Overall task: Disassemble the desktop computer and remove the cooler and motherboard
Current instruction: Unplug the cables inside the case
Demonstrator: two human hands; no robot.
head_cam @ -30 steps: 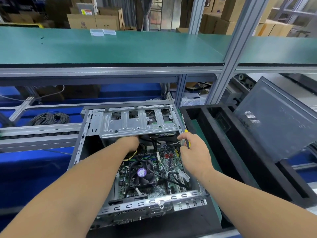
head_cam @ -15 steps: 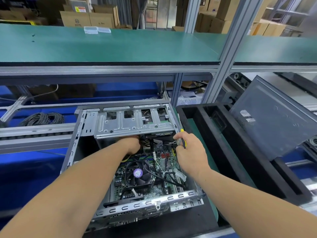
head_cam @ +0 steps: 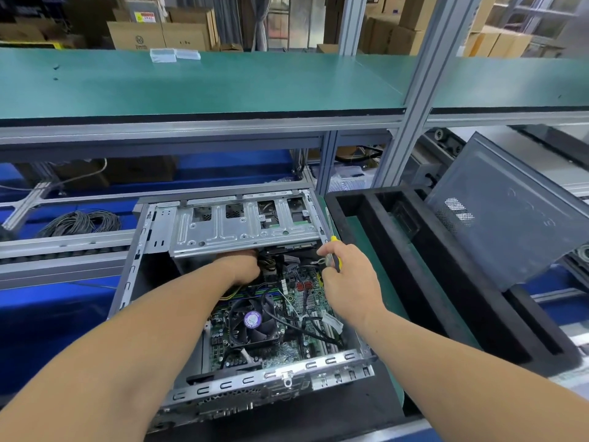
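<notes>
Case (head_cam: 242,382): open, lying flat on the table right in front of us; every place below is told from the case.
Cooler (head_cam: 253,320): in the near middle of the case, fan up, seated on the board with a black cable draped across it.
Board (head_cam: 301,291): flat on the case floor, around and beyond the cooler; neither looks freed yet.
Right hand (head_cam: 347,282): over the far right of the case, its grip closed round a yellow-handled tool (head_cam: 335,256) and what looks like a pale wire or connector beside it.
Left hand (head_cam: 245,267): reaches in under the bay at the far middle; fingers hidden, so we cannot tell its grip.
Bay (head_cam: 245,229): metal drive cage spanning the far end of the case, shading the cable bundle there.
Step, as we judge it: freeing cables at the far edge of the board.
Doing it well: we pull on connector bodies, not wires, steady the board, and clear the cable off the fan before any lifting.
Risk: the tool tip near the board could scrape parts.
Tray (head_cam: 414,282): black foam, just right of the case.
</notes>
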